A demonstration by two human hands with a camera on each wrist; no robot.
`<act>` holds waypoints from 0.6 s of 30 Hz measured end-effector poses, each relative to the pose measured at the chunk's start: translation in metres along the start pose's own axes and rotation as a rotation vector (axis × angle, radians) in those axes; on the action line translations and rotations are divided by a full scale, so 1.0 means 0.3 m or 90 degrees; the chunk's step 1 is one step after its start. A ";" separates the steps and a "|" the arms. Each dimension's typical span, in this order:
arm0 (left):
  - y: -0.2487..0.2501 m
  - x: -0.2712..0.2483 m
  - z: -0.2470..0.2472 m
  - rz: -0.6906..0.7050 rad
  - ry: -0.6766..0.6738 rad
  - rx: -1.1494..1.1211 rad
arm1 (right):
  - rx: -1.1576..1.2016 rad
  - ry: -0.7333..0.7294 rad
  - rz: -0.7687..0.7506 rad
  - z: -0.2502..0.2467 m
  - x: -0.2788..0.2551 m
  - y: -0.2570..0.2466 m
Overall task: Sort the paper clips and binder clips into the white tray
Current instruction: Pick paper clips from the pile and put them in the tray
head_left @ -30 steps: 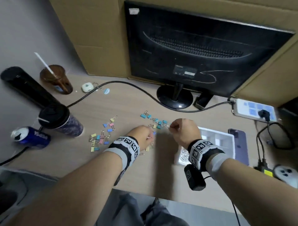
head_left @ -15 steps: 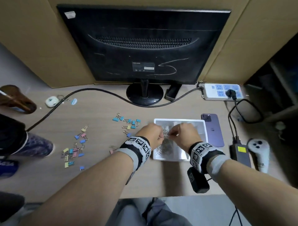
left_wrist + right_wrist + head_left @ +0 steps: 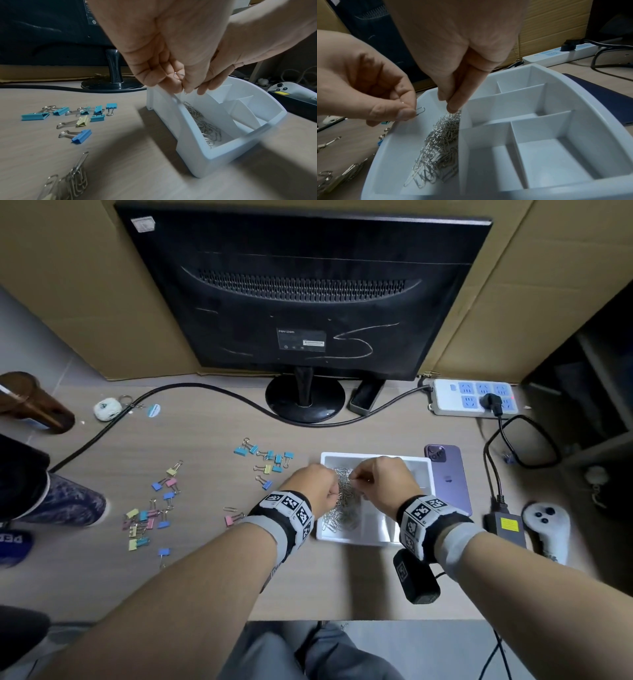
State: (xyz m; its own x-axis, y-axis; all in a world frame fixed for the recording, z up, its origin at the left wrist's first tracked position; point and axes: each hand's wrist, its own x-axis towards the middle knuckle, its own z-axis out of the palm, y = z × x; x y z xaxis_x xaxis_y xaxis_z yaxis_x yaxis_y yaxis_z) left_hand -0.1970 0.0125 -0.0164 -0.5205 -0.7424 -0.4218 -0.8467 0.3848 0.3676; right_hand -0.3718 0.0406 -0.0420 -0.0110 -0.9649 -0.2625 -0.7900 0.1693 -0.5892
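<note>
The white tray [image 3: 376, 455] stands right of centre on the desk; its long left compartment holds a pile of silver paper clips [image 3: 342, 508] [image 3: 440, 146]. Both hands hover over that compartment. My left hand [image 3: 329, 491] pinches one paper clip [image 3: 420, 111] between thumb and forefinger. My right hand [image 3: 356, 477] has its fingertips [image 3: 452, 108] pinched together right at the top of the pile, with a bit of wire showing under them. Coloured binder clips [image 3: 267, 462] lie left of the tray, more [image 3: 150, 515] farther left. Loose paper clips [image 3: 75, 180] lie near the front.
A monitor stand [image 3: 305, 402] and black cable sit behind. A purple phone [image 3: 448, 477] lies against the tray's right side, then an adapter [image 3: 507, 525] and white controller [image 3: 548, 525]. A power strip [image 3: 474, 398] sits at back right. Cups [image 3: 61, 501] stand at left.
Both hands moved right from the binder clips on the desk to above the tray's left compartment, carrying paper clips. In the last half second they have stayed there.
</note>
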 end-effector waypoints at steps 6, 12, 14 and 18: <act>0.027 0.017 -0.001 0.007 -0.007 -0.039 | 0.057 0.026 0.015 -0.028 0.003 0.017; 0.013 0.029 -0.001 0.007 -0.012 -0.063 | 0.071 0.040 0.031 -0.069 -0.001 0.016; -0.003 0.027 0.000 0.008 -0.010 -0.077 | 0.067 0.039 0.026 -0.072 0.001 0.011; -0.035 0.007 -0.008 0.007 -0.006 -0.112 | 0.055 0.047 0.007 -0.054 0.018 -0.014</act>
State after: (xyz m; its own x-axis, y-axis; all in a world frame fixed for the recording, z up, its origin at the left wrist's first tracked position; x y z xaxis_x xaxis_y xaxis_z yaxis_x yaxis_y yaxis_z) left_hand -0.1889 0.0055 -0.0192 -0.5315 -0.7334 -0.4237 -0.8086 0.2903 0.5117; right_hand -0.3784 0.0314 -0.0286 -0.0665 -0.9745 -0.2144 -0.7334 0.1935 -0.6517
